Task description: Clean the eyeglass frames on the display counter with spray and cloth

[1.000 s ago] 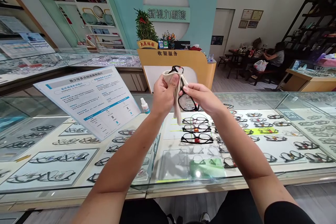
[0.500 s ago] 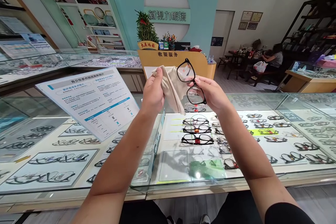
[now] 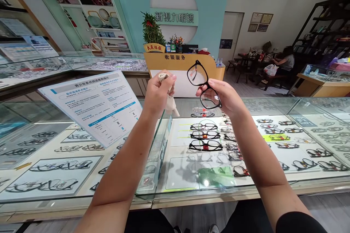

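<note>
A beige cloth is bunched in my left hand, its lower end hanging below the fingers. My right hand pinches a pair of black-framed glasses near the bridge, with the frame tilted and one lens above the other. Cloth and glasses are apart, both held above the glass display case. A small red and white mark shows behind the upper lens. Below the glasses, several black frames lie in rows inside the case.
A printed sheet stands tilted at the left on the glass case. Behind is a wooden counter with a plant. A seated person is at the far right, by a dark table.
The cloth, spread out and close to the glasses before, is now crumpled in my left hand. My right hand has shifted slightly right with the glasses, and the gap between the hands is wider.
</note>
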The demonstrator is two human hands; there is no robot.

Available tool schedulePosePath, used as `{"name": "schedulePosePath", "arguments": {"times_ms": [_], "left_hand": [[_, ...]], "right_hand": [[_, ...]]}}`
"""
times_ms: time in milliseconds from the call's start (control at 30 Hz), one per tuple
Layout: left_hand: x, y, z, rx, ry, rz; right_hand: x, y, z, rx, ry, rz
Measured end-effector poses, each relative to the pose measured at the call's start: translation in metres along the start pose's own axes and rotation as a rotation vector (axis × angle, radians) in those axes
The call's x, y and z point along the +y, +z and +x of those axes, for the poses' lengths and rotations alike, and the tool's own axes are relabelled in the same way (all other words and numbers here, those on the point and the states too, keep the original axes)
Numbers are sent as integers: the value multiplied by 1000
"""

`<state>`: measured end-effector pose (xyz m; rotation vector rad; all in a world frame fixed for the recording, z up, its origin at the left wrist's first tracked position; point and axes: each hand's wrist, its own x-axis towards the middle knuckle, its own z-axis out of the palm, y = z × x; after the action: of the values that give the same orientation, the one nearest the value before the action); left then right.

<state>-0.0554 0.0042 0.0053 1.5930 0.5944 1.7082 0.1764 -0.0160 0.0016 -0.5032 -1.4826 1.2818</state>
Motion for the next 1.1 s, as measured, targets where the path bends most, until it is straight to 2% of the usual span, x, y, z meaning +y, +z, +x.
{"name": "schedulePosePath", "arguments": {"times_ms": [200,300,400,600,700,833,967,1100], "left_hand": [[3,3,0,-13,-73,-123],[-3,4,4,40,-151,-173],[-13,2,6,113,-180,-104],[-26,-2,5,191,-38,146],[-26,-2,3,217,-20,200],[-26,4,-1,201,-57,225],[-27,15,-5,125,-112,68],[-28,19,-3,130,-142,-19]], "right_hand": [[0,-2,0,-8,-19,-16],[3,1,-1,5,-35,-45],[5,4,-1,2,-50,-83],[9,9,0,-7,-54,-189],[14,13,2,4,-78,-251],[25,21,3,93,-144,-507],[33,32,1,155,-196,-884],[34,39,-1,180,-223,-1180]]}}
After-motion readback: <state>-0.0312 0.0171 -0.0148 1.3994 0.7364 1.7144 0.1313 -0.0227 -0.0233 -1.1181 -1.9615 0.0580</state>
